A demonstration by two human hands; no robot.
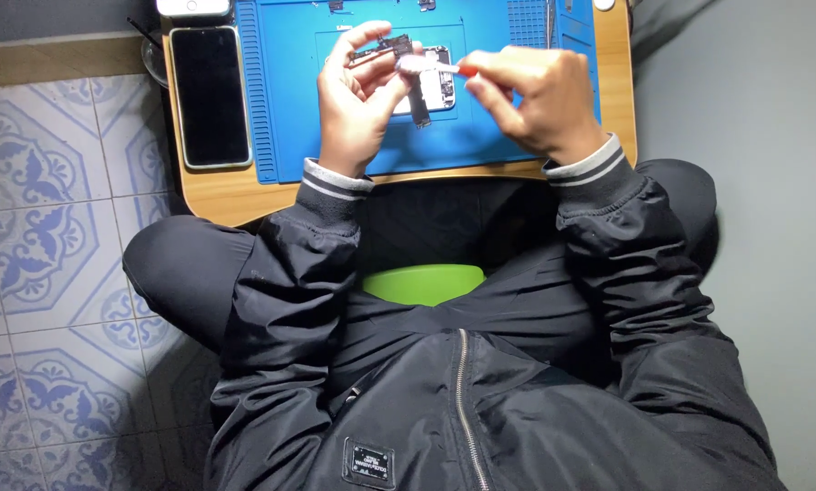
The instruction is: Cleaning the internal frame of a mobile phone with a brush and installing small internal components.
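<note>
So the left hand has a small dark circuit board pinched between thumb and fingertips, held up just above the blue repair mat. The right hand is closed around a thin tool with a red-orange grip, and its pale tip sits right at the board, touching it or very nearly, hard to tell from here. Directly under both hands lies an opened phone body on the mat, innards facing up, partly hidden by the fingers.

The mat covers most of a small wooden worktop with rounded corners. On the bare strip of wood at the person's left side, just beside the mat, there's a dark phone screen lying flat, glass up. Past that, at the far edge, a bit of a white device pokes into view.

The person is sitting cross-legged in a black zip jacket with striped cuffs, knees tucked under the worktop, with something bright green showing in the lap. Floor on their left side is patterned blue and white tile, and on their right it's plain grey.
</note>
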